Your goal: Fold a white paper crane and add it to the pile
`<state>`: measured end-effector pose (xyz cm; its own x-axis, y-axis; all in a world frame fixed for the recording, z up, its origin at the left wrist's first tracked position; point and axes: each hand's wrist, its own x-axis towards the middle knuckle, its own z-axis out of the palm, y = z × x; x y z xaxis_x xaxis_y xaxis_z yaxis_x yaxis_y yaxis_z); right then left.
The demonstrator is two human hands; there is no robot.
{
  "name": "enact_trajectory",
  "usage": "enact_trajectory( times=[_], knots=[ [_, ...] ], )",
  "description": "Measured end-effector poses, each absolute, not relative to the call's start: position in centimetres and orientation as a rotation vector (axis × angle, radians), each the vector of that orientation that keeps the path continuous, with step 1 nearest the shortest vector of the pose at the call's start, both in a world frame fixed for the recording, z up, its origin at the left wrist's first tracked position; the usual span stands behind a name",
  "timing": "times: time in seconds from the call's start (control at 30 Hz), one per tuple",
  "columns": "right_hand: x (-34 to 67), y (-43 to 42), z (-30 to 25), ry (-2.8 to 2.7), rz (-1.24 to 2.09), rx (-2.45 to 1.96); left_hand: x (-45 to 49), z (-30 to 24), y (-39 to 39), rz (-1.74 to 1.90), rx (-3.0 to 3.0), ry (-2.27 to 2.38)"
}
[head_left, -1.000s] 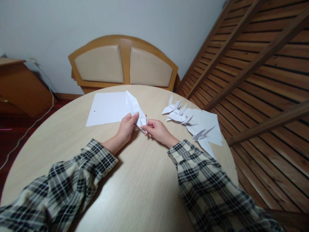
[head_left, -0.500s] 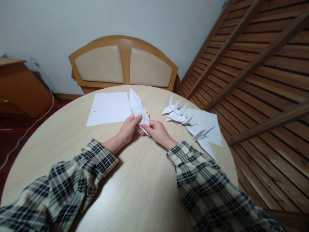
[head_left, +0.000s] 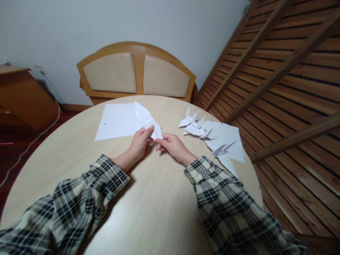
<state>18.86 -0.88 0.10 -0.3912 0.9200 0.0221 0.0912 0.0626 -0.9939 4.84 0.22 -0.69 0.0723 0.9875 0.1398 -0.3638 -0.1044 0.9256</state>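
Observation:
A folded piece of white paper [head_left: 148,118] is held just above the table between my two hands. My left hand [head_left: 140,140] grips its lower left part, thumb on top. My right hand [head_left: 171,144] pinches the near lower corner between thumb and fingers. The paper's long pointed end leans up and left, overlapping a flat white sheet [head_left: 117,122] on the table from this viewpoint. Some fingertips are hidden under the paper and behind the hands.
Several folded paper cranes [head_left: 193,124] lie at the right of the round table [head_left: 148,205], on and beside more white sheets [head_left: 233,138]. Past the far edge stands a wooden headboard [head_left: 139,71]. A slatted wooden panel [head_left: 287,81] slants along the right.
The folded paper has tilted further left, its tip now over the white sheet. My right hand has shifted to its lower corner. The view has dropped very slightly.

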Motion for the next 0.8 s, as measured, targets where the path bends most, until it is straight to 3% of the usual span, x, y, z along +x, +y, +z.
enact_trajectory(
  times=[0.57,0.8],
  knots=[
    [19.1,-0.76,0.19,-1.613,1.523,-0.927,4.25,-1.14,0.95,1.472,0.952,0.862],
    [19.85,-0.38,0.48,-1.484,1.055,-1.161,4.43,-0.99,0.92,1.475,0.865,0.842]
  ],
)
